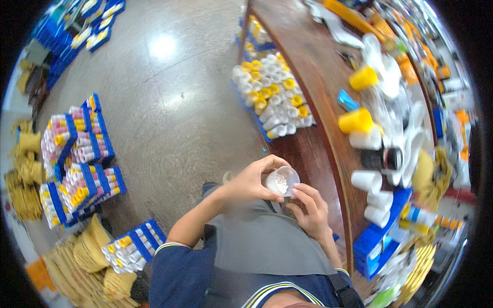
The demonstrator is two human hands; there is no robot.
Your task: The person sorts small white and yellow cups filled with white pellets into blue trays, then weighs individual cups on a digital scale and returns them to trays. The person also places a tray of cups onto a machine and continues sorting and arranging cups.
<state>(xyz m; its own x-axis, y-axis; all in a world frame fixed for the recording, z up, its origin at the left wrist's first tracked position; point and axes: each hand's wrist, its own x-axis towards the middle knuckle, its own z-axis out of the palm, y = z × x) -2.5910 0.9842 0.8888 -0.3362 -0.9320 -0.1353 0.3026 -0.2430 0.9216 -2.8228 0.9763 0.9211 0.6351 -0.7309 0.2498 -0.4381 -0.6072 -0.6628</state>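
A small translucent white cup (pixel 292 176) is held in front of my apron, tilted so that its mouth faces up toward me. Small white pellets (pixel 281 183) lie inside it. My left hand (pixel 249 180) wraps the cup from the left, with the thumb low and the fingers around the far side. At the cup's right rim, the fingertips of my right hand (pixel 310 209) press against the wall, bent and close together. Whether they also pinch some pellets, I cannot make out.
To my right runs a brown wooden table (pixel 303 31) with yellow and white cups (pixel 355 120) and a blue crate (pixel 377 251). Under it stands a crate of white and yellow tubes (pixel 275 95). More filled blue crates (pixel 82 138) and yellow sacks (pixel 84 251) stand left.
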